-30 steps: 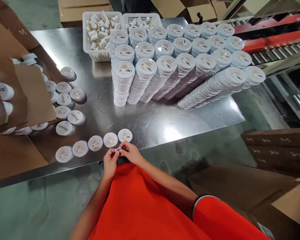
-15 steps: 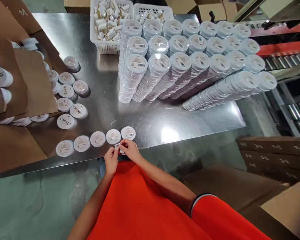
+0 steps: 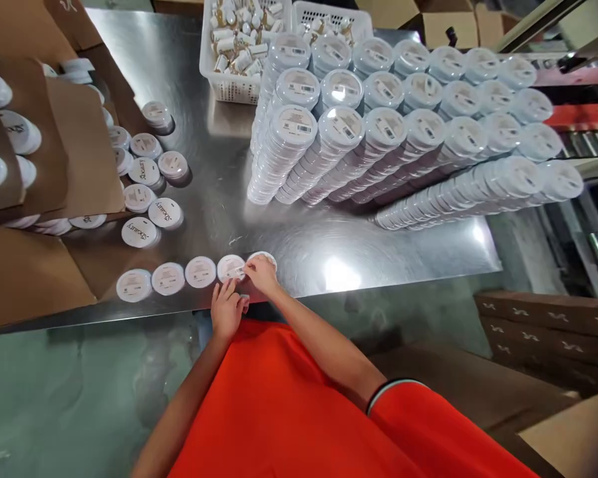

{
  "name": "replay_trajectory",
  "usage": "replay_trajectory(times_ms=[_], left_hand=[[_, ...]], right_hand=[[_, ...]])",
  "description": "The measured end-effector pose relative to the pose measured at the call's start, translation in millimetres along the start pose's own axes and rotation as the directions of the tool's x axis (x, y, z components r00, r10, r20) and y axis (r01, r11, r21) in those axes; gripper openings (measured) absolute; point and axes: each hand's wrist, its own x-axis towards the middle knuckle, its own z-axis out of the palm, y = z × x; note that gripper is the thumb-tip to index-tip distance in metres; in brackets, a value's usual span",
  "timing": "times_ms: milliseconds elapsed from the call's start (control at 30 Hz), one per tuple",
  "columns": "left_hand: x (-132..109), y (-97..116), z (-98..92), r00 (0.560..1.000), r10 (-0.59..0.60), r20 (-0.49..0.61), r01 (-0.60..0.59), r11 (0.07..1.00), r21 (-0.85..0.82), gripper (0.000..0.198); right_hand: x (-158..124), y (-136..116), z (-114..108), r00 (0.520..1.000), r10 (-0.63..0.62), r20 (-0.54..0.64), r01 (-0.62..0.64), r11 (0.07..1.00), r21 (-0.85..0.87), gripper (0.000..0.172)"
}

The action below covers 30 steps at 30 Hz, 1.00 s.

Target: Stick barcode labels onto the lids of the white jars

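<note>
A row of several round white jars (image 3: 200, 272) with printed faces up runs along the table's near edge. My right hand (image 3: 262, 273) is closed in a pinch on a small barcode label (image 3: 240, 271), pressed on the right side of one jar (image 3: 229, 266). It partly hides the last jar (image 3: 266, 256) in the row. My left hand (image 3: 226, 312) rests its fingertips at the near edge of the labelled jar, with a curled white label strip (image 3: 245, 303) held by its thumb, below the jar.
Tall stacks of jars (image 3: 323, 162) stand on the steel table (image 3: 214, 219) at the right. White baskets (image 3: 234, 89) of small bottles sit behind them. Loose jars (image 3: 165, 213) and an open carton (image 3: 87, 143) holding jars are at the left. Brown boxes (image 3: 543, 325) lie at the right.
My hands have parted: the right has carried a label up onto the jar. My left hand has spread its fingers toward that jar, keeping the strip. The whole view has shifted slightly.
</note>
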Motion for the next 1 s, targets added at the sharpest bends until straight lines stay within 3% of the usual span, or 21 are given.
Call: replay_trajectory(times_ms=[133,367,600,733,900,1000], left_hand=[[3.7,2.6,-0.2,0.997,-0.016,0.075,0.007,0.994,0.111,0.026],[4.0,-0.7,0.0,0.995,-0.021,0.101,0.009,0.993,0.118,0.027],[5.3,-1.6,2.7,0.995,-0.051,0.091,0.040,0.992,0.123,0.023],[6.2,-0.9,2.4,0.993,-0.070,0.096,0.063,0.995,0.080,0.023],[9.7,-1.8,-1.1,0.992,-0.078,0.103,0.077,0.997,0.015,0.022],[10.8,-3.8,-7.0,0.995,-0.083,0.056,0.090,0.986,-0.143,0.023]], right_hand=[[-2.2,-8.7,5.5,0.997,0.074,0.007,-0.073,0.996,-0.058,0.018],[-4.3,-14.8,7.4,0.996,0.092,-0.002,-0.092,0.987,-0.129,0.020],[-7.0,-17.9,7.8,0.998,-0.049,-0.032,0.037,0.952,-0.303,0.021],[-1.0,-19.3,3.7,0.998,-0.031,-0.063,0.005,0.925,-0.379,0.033],[8.1,-17.4,-1.0,0.998,-0.057,0.001,0.053,0.925,-0.375,0.016],[5.1,-19.1,-6.1,0.999,-0.042,-0.030,0.031,0.949,-0.312,0.015]])
